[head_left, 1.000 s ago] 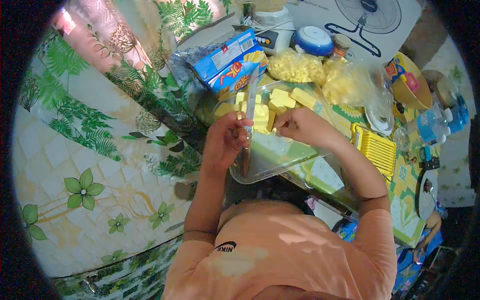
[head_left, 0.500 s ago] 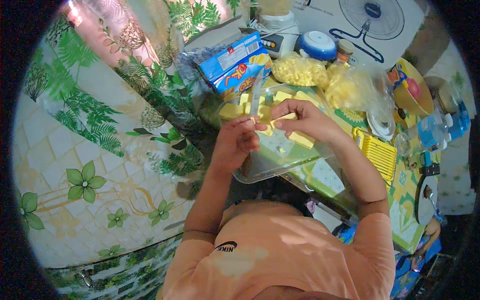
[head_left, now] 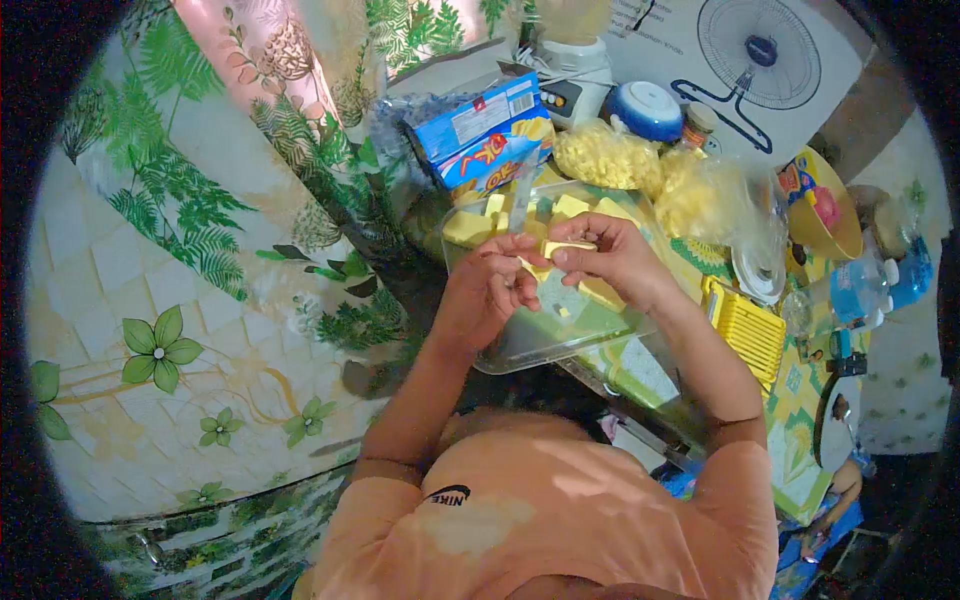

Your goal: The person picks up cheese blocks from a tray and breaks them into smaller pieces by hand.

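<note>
My left hand (head_left: pixel 490 288) is closed around a knife (head_left: pixel 521 202), whose blade points up and away over the clear tray (head_left: pixel 530 354). In my right hand (head_left: pixel 612 262) a small yellow block (head_left: pixel 566 246) is pinched between thumb and fingers. The two hands nearly touch, with the block close to the left fingertips. More yellow blocks (head_left: pixel 468 228) lie in the tray beyond and beneath the hands. A small yellow crumb (head_left: pixel 564 312) rests on the tray's bottom. The knife's handle is mostly hidden by my left fingers.
Behind the tray stand a blue box (head_left: pixel 487 135), an appliance (head_left: pixel 577 80) and a blue bowl (head_left: pixel 647 110). Bags of yellow pieces (head_left: pixel 606 155) lie beside them. Farther right are a yellow slotted rack (head_left: pixel 745 335), a yellow bowl (head_left: pixel 848 220) and bottles (head_left: pixel 858 290). A person's arm (head_left: pixel 838 505) shows at lower right.
My right hand has picked up a yellow block from the tray and brought it beside my left hand. The knife has swung from lying over the left palm to pointing forward.
</note>
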The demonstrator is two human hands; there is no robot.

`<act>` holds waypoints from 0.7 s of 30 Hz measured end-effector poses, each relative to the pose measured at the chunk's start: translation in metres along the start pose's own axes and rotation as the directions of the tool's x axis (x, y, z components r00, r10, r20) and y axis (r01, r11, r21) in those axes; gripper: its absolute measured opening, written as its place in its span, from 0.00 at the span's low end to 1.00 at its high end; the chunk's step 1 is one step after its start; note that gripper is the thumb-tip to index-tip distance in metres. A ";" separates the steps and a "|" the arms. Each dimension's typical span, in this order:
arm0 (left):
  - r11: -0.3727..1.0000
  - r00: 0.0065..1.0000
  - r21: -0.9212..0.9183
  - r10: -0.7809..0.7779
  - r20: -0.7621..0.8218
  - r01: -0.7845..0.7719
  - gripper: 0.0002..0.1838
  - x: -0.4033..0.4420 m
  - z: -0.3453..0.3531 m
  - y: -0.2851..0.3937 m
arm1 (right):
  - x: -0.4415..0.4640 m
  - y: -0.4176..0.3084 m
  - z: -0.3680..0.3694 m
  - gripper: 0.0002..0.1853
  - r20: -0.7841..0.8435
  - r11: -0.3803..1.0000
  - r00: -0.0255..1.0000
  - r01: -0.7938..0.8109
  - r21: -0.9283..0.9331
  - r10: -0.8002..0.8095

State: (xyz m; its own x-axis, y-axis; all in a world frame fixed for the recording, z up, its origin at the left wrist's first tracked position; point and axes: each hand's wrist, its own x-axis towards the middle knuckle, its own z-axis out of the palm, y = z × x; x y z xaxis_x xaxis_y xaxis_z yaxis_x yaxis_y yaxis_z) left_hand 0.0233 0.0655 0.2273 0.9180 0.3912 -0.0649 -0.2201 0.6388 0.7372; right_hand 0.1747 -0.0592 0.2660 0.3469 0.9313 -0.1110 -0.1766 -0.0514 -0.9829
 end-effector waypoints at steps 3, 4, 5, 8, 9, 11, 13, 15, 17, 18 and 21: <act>0.995 0.998 0.099 0.004 -0.064 0.003 0.16 -0.003 0.010 0.006 | 0.001 0.000 0.003 0.15 0.003 0.999 1.000 0.023 -0.027 -0.023; 0.995 0.997 0.101 -0.015 -0.079 0.023 0.16 -0.002 0.013 0.008 | 0.000 0.001 0.003 0.14 0.007 0.999 0.999 0.038 -0.035 -0.038; 0.994 0.995 0.104 -0.034 -0.092 0.044 0.16 -0.001 0.015 0.009 | 0.000 0.002 0.004 0.14 0.010 0.998 0.998 0.055 -0.042 -0.054; 0.989 0.998 0.146 -0.014 -0.068 0.023 0.15 0.003 0.012 0.002 | 0.000 0.006 0.003 0.14 0.024 0.995 0.996 0.091 -0.048 -0.089; 0.981 0.999 0.195 0.010 -0.054 0.001 0.15 0.004 0.012 0.001 | 0.000 0.007 0.004 0.14 0.029 0.994 0.995 0.101 -0.048 -0.100; 0.956 0.998 0.291 0.055 -0.023 -0.046 0.14 0.005 0.012 -0.001 | -0.001 0.005 0.005 0.14 0.021 0.994 0.995 0.100 -0.036 -0.099; 0.967 0.999 0.254 0.040 -0.012 -0.035 0.13 0.004 0.010 0.000 | -0.002 0.003 0.005 0.14 0.028 0.996 0.996 0.083 -0.025 -0.082; 0.972 0.999 0.231 0.037 -0.004 -0.036 0.13 0.004 0.009 0.000 | -0.002 0.001 0.003 0.13 0.050 0.999 0.998 0.049 -0.014 -0.048; 0.974 0.999 0.223 0.047 -0.001 -0.046 0.13 0.003 0.009 0.000 | -0.002 0.003 0.002 0.14 0.053 0.999 0.997 0.048 0.011 -0.049; 0.973 0.999 0.227 0.049 -0.004 -0.047 0.13 0.003 0.009 0.001 | -0.001 0.003 0.002 0.15 0.055 0.999 0.997 0.047 0.023 -0.048; 0.970 0.999 0.241 0.044 -0.017 -0.038 0.14 0.001 0.013 0.005 | -0.002 0.002 0.001 0.15 0.078 0.994 0.996 0.026 0.103 -0.034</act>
State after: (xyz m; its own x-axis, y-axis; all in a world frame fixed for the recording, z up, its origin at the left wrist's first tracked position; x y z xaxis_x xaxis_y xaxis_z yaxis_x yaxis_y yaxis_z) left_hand 0.0278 0.0608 0.2399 0.9018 0.4299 -0.0441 -0.1689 0.4445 0.8797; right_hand 0.1721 -0.0607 0.2642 0.2800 0.9578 -0.0657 -0.2615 0.0103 -0.9652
